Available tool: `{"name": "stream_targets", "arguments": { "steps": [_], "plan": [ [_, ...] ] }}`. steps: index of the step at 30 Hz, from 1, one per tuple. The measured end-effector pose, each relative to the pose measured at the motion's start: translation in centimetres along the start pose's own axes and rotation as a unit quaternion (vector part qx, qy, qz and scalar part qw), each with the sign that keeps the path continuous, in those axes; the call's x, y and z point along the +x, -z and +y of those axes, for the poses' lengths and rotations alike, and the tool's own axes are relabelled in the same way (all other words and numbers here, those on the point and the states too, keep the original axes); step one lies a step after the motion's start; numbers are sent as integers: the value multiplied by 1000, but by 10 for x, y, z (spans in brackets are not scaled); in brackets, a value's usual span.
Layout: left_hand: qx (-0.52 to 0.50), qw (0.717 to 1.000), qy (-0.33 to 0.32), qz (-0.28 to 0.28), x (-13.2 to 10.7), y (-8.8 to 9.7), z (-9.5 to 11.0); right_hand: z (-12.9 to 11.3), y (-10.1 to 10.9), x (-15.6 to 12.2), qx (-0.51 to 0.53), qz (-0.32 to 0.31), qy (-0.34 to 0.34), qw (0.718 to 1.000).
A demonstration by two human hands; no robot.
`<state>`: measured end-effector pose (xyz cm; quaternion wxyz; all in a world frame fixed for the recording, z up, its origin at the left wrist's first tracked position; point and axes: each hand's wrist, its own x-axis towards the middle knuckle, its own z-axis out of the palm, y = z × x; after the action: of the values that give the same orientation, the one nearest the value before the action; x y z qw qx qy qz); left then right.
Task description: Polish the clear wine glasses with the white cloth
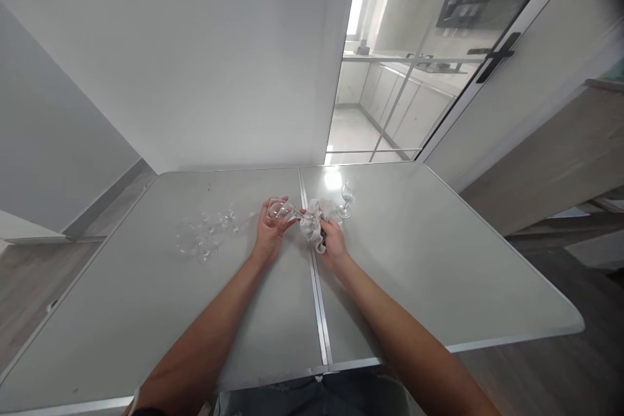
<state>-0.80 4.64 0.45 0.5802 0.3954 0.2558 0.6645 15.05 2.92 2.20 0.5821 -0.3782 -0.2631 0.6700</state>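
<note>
My left hand [271, 229] is closed around the bowl of a clear wine glass [281, 209], which lies sideways with its stem pointing right. A crumpled white cloth [312, 224] is gripped in my right hand [334, 240] and wraps the foot end of that glass, so the foot is hidden. Just beyond my right hand another stemmed glass [346, 198] stands upright on the table. To the left of my left hand several clear glasses [205, 234] are grouped; their outlines overlap and are hard to separate.
The pale table [419, 260] has a metal seam [319, 318] running down its middle, beneath my hands. A white wall [234, 65] borders the far edge. At the right back is a glass-paned door [414, 71] with a dark handle [497, 57].
</note>
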Motion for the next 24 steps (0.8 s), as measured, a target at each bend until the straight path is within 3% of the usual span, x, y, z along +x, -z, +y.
{"name": "stream_targets", "arguments": {
  "steps": [7, 11, 18, 24],
  "plan": [
    [41, 999, 32, -11, -2, 2, -10, 18, 0, 2, -1, 11, -23, 1000],
    [101, 994, 24, 12, -4, 2, -14, 19, -1, 1, -63, -8, -10, 998],
    [164, 986, 13, 35, -9, -3, -7, 6, 5, 3, -171, -24, 122, 977],
    [198, 977, -19, 73, -10, -10, -3, 9, 3, 2, -110, -64, 71, 989]
  ]
}}
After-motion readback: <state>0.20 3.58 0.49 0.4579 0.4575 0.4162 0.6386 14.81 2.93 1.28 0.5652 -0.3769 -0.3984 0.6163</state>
